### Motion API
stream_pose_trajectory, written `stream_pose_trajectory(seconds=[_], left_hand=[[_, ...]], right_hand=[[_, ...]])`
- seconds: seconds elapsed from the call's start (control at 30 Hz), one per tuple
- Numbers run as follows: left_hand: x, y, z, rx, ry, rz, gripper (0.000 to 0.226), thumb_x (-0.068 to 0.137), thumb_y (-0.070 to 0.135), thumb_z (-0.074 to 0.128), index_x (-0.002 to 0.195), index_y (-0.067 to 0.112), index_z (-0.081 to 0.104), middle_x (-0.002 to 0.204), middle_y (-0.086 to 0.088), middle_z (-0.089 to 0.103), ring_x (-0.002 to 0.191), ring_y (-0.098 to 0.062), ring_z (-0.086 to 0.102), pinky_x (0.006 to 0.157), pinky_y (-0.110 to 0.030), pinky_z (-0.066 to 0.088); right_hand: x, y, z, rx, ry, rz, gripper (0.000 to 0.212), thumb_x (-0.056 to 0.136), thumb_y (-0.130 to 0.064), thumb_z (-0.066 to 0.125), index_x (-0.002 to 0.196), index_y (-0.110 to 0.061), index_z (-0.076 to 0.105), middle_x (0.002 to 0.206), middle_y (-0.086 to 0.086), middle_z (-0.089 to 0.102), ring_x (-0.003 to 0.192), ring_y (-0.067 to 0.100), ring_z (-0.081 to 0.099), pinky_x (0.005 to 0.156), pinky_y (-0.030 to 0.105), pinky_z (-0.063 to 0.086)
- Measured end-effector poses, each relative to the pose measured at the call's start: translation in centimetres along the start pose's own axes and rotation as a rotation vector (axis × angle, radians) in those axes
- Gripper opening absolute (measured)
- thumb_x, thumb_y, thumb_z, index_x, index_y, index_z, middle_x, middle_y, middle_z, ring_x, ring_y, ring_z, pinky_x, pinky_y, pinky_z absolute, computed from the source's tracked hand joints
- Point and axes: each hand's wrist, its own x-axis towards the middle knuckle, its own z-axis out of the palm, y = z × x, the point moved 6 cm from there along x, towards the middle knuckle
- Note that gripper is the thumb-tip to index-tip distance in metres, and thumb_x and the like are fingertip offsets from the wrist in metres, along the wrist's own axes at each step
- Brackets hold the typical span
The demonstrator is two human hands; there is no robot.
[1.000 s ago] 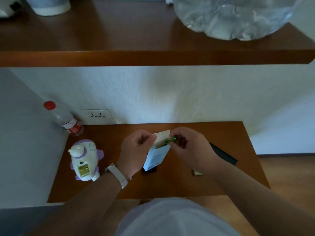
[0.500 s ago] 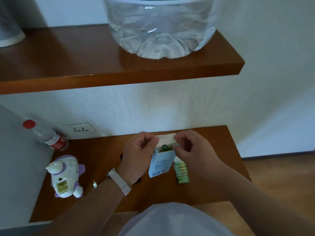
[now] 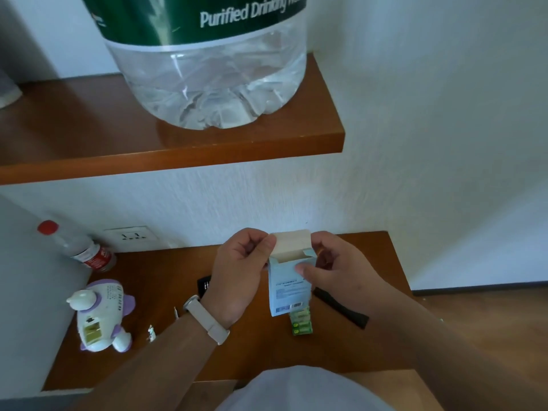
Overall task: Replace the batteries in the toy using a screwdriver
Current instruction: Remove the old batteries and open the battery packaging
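Changed since half a second ago: the green cell that showed in the mouth of the box (image 3: 289, 295) is gone from sight, and your right thumb now lies on the box's front face. Item, box: pale blue carton, upright, flap (image 3: 292, 243) raised, centre of the frame, held above the table (image 3: 166, 268). Item, your left hand (image 3: 240, 271): fingers curled, pinching the box's upper left edge; pale watch (image 3: 204, 318) on the wrist. Item, your right hand (image 3: 335, 271): gripping the box's upper right side, thumb in front, fingers behind. Item, batteries (image 3: 301, 321): green, side by side on the table just below the box. Item, toy (image 3: 102, 314): white and purple, lying at lower left, a yellowish recess facing up, well apart from both hands. Item, dark strip (image 3: 341, 307): on the table, partly under your right forearm. Item, red-capped bottle (image 3: 80, 247): left edge, leaning beside the wall socket (image 3: 130, 235). Item, large water jug (image 3: 207, 69): on the shelf (image 3: 89, 137), top of the frame.
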Motion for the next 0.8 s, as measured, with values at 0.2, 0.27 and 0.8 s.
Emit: stream_pose_trajectory(seconds=[0.2, 0.27, 0.8], left_hand=[[-0.3, 0.8, 1.6, 0.069, -0.094, 0.102, 0.023, 0.086, 0.033, 0.06, 0.102, 0.018, 0.066, 0.092, -0.007, 0.071, 0.091, -0.026, 0.071, 0.075, -0.035, 0.061], [-0.4, 0.9, 2.3, 0.034, -0.104, 0.098, 0.025, 0.087, 0.03, 0.06, 0.107, 0.017, 0.065, 0.097, -0.012, 0.071, 0.093, -0.027, 0.072, 0.076, -0.036, 0.062], [-0.8, 1.0, 6.5, -0.115, 0.044, -0.016, 0.009, 0.097, 0.011, 0.058, 0.102, 0.012, 0.065, 0.075, 0.003, 0.067, 0.077, -0.024, 0.071, 0.061, -0.033, 0.058]], right_hand=[[0.0, 0.4, -2.1, 0.084, 0.017, -0.022, 0.011, 0.089, -0.037, 0.064, 0.093, -0.043, 0.056, 0.096, -0.005, 0.07, 0.094, 0.019, 0.069, 0.075, 0.045, 0.061], [0.0, 0.4, -2.6, 0.097, 0.005, -0.04, 0.013, 0.092, -0.034, 0.064, 0.095, -0.042, 0.055, 0.096, -0.005, 0.069, 0.094, 0.018, 0.069, 0.074, 0.044, 0.061], [-0.9, 0.8, -5.1, 0.335, -0.087, -0.02, 0.017, 0.093, -0.029, 0.06, 0.102, -0.015, 0.06, 0.078, 0.004, 0.066, 0.057, 0.011, 0.054, 0.051, 0.022, 0.043]])
